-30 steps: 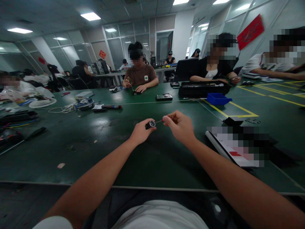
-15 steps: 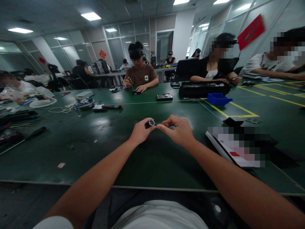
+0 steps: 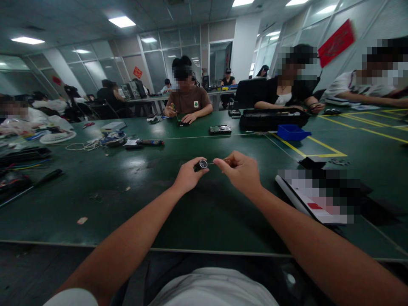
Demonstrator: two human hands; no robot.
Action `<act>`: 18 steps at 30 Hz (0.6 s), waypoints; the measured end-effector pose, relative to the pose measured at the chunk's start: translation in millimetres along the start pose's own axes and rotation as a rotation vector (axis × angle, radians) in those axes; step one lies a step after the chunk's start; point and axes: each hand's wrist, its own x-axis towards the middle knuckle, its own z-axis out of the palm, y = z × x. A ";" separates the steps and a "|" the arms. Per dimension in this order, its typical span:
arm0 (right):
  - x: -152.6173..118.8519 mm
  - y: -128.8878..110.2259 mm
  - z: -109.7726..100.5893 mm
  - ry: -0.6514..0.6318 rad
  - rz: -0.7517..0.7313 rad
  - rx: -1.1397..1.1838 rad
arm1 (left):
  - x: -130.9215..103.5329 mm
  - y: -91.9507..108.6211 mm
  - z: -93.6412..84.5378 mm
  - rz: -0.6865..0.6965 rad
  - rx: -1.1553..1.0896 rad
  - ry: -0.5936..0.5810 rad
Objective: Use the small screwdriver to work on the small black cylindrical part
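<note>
My left hand point(image 3: 188, 176) is closed around a small black cylindrical part point(image 3: 202, 165) with a silvery round face, held above the green table point(image 3: 204, 221). Just to its right, my right hand point(image 3: 239, 171) pinches a thin tool point(image 3: 211, 163) whose narrow metal shaft points left at the round face. Most of the tool's handle is hidden by my fingers. Whether the tip touches the part is too small to tell.
A blue bin point(image 3: 292, 132) and a long black case point(image 3: 270, 120) lie at the back right. A white booklet point(image 3: 301, 196) is right of my hands. Cables point(image 3: 84, 145) and a screwdriver point(image 3: 47, 177) lie left. A person point(image 3: 188, 102) sits opposite.
My right hand has shifted slightly up and right, with its thumb farther from the round part, and more of the thin shaft shows. My left hand has hardly moved.
</note>
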 end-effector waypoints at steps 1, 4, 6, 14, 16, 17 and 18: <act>0.9 -0.5 0.0 0.018 0.033 -0.004 | 0.1 -0.7 0.3 0.004 0.001 -0.004; 2.9 0.1 0.3 0.025 0.090 0.003 | 0.0 -1.8 0.4 0.013 0.014 -0.022; 3.6 1.8 0.6 -0.002 0.080 0.032 | -0.5 -1.9 0.2 0.021 0.018 -0.038; 6.3 6.9 0.5 -0.047 0.101 0.041 | -1.9 0.5 0.8 0.058 0.039 -0.071; 6.8 8.8 1.8 -0.032 0.107 0.017 | -1.6 0.5 1.1 0.069 0.043 -0.077; 6.8 10.0 2.6 -0.033 0.106 0.016 | -1.4 0.4 1.1 0.069 0.045 -0.075; 6.8 11.2 3.2 -0.039 0.105 0.028 | -1.2 0.2 1.0 0.065 0.046 -0.071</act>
